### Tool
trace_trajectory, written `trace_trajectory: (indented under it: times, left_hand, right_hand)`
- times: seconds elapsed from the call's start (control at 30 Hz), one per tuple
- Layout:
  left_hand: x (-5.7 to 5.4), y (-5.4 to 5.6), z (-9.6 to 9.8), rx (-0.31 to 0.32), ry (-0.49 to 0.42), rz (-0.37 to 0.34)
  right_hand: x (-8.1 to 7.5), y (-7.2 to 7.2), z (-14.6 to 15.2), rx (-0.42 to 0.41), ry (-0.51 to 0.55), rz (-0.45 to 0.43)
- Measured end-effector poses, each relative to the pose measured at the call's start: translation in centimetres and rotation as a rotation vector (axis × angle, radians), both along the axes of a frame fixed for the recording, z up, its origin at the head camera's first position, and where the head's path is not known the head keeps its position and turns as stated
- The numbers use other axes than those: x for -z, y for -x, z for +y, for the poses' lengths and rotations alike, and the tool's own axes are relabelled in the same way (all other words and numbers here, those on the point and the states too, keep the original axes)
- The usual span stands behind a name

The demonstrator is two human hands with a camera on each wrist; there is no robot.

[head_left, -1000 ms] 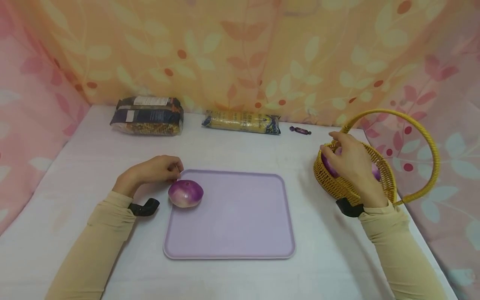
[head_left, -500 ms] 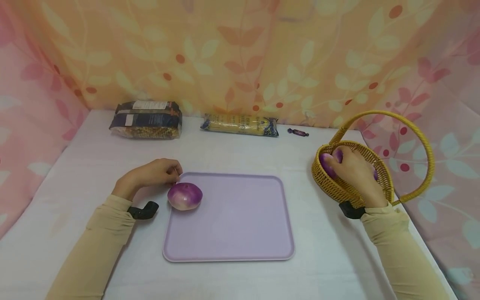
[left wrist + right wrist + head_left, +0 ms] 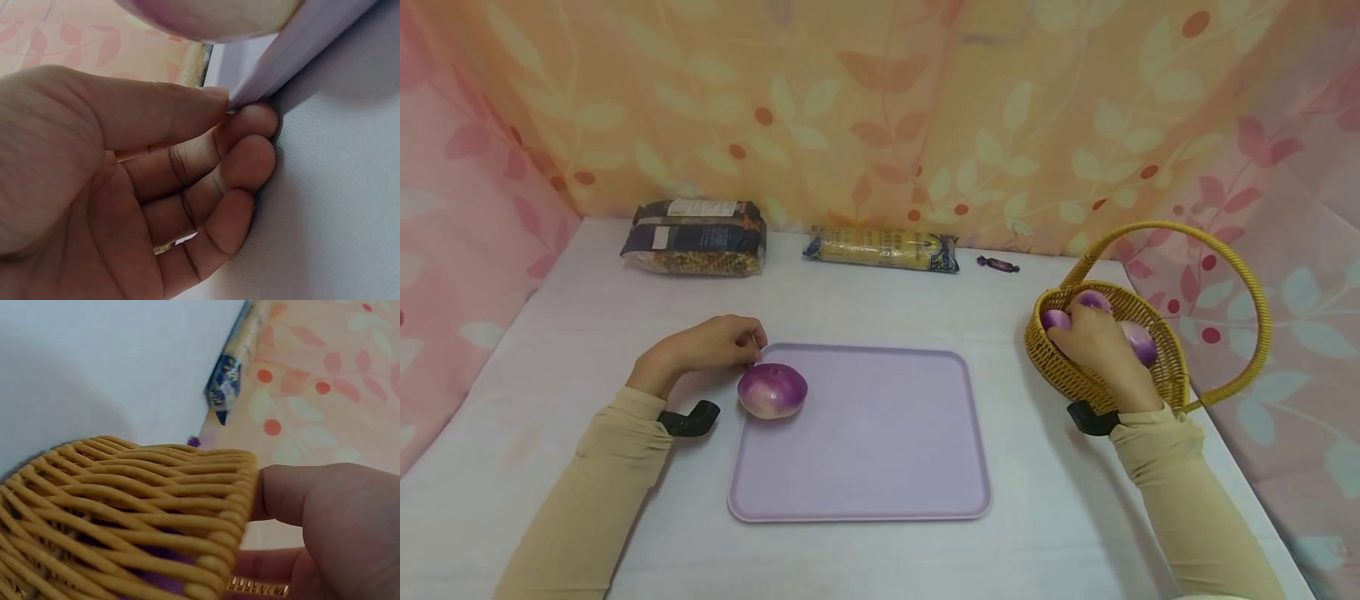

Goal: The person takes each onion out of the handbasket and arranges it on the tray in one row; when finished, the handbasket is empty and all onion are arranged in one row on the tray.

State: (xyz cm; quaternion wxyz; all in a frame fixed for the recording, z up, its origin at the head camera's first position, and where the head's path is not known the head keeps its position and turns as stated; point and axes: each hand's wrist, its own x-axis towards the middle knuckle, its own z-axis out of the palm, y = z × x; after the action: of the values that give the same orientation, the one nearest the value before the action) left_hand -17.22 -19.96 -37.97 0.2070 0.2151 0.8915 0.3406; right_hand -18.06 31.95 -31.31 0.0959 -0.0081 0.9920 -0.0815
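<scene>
Label check first: the dark blue bag point(image 3: 696, 242) at the back left has a pale sticker and a see-through strip with yellow-brown bits inside, and the long yellow pack point(image 3: 883, 250) beside it has printing and dark patterned ends, but the lettering on both is too small and blurry for me to read. Same deal with the little purple twist-wrapped sweet point(image 3: 998, 264). The left hand point(image 3: 715, 343) has its grip pinched on the far left corner of the lilac tray point(image 3: 865, 450), thumb on the rim and fingers curled by it. That tray's a smooth, round-cornered rectangle, long axis running left to right on the white-covered counter point(image 3: 880, 308). Near the pinched corner is a glossy purple-and-cream turnip-like veg point(image 3: 772, 396), squat and wider than tall, its small top scar facing up and a bit away. The right hand point(image 3: 1101, 342) reaches down into the woven yellow-brown basket point(image 3: 1054, 367), in among more round purple veg point(image 3: 1138, 342); fingertips are hidden, so can't tell if its grip has one. Basket's oval, slanting from far left to near right, with a tall wrapped handle point(image 3: 1261, 308) arching over on the right.
</scene>
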Motion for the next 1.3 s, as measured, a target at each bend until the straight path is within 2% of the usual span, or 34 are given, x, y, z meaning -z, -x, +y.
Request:
trace_trajectory:
  times: [0.23,0.57,0.73,0.87,0.93,1.07,1.2,1.3]
  left_hand:
    - [0.1,0.1,-0.1,0.0,0.0,-0.006]
    - [0.4,0.0,0.0,0.017,-0.009,-0.013]
    - [0.4,0.1,0.0,0.022,0.001,-0.011]
    - [0.0,0.2,0.1,0.023,0.018,0.005]
    - [-0.2,0.2,0.1,0.022,0.02,0.007]
    - [-0.2,0.2,0.0,0.02,0.017,-0.005]
    - [-0.1,0.2,0.0,0.013,0.009,-0.018]
    - [-0.1,0.2,0.0,0.01,0.006,-0.022]
  right_hand:
    - [0.0,-0.1,0.2,0.01,0.012,-0.042]
    - [0.9,-0.4,0.8,-0.016,0.025,0.01]
    - [0.7,-1.3,1.4,0.051,0.042,0.05]
    - [-0.2,-2.0,1.6,0.121,0.081,0.123]
    - [-0.7,-2.2,1.5,0.131,0.115,0.166]
    - [-1.7,-3.0,0.5,0.099,0.184,0.263]
    - [-2.5,-4.1,-1.4,0.002,0.244,0.326]
    - [-2.5,-4.9,-3.1,-0.099,0.272,0.354]
